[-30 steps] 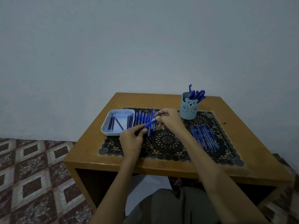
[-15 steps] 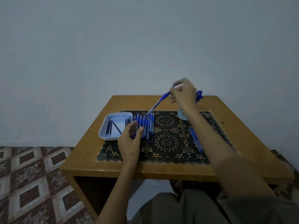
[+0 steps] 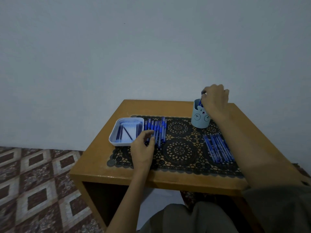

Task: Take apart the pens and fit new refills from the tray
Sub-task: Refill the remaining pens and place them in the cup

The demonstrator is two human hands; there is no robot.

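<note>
you sat at a wooden table (image 3: 151, 108); a black lace mat (image 3: 179, 163) lay on it, a tray (image 3: 112, 138) overlapping the mat's left edge.

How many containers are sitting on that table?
2. A white tray with loose refills sits at the mat's left end; a pale blue bear-face cup stands at the far right, where the right hand holds a pen at its mouth.

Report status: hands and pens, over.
Right hand pinches pen in bear cup. Left hand rests on pen row beside tray. Nothing in the way.
</note>
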